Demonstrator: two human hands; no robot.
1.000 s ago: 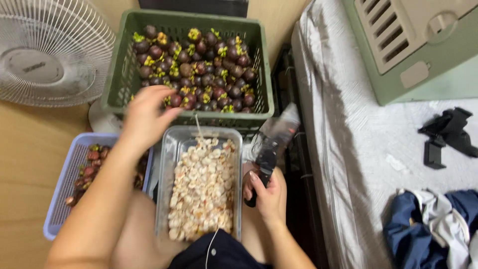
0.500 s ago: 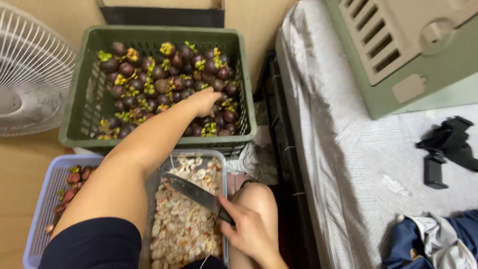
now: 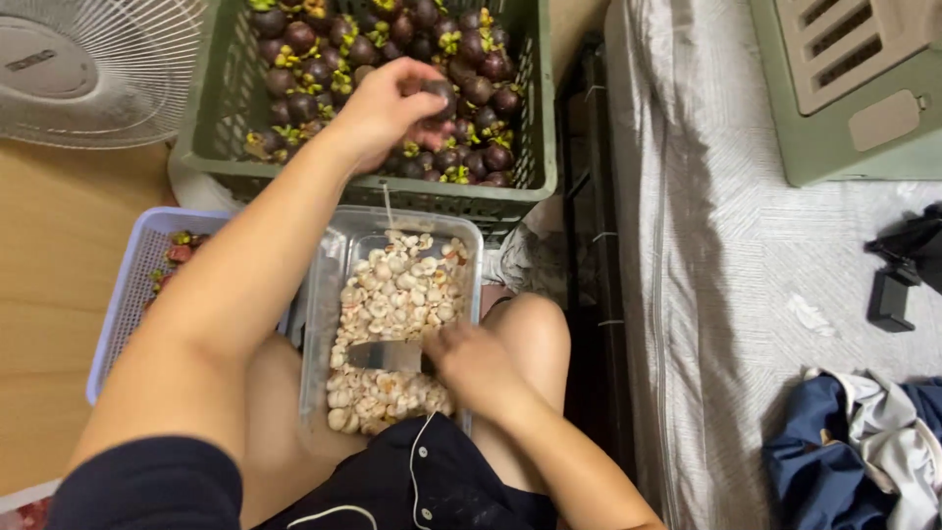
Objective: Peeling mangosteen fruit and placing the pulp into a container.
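Green crate [image 3: 535,186] packed with dark purple fruit [image 3: 481,93], no bare floor inside; left hand [image 3: 388,108] sits on the pile, its forearm crossing over the clear tub [image 3: 319,294]. Tub full of white fruit flesh [image 3: 392,294], knife blade [image 3: 385,355] lying across it, right hand [image 3: 471,363] at the tub's right edge. Lilac basket [image 3: 123,294] touching the tub's left side. Fan [image 3: 93,59] blocks upper left. Open wooden floor [image 3: 49,294] at left. Mattress [image 3: 726,294] walls off the right.
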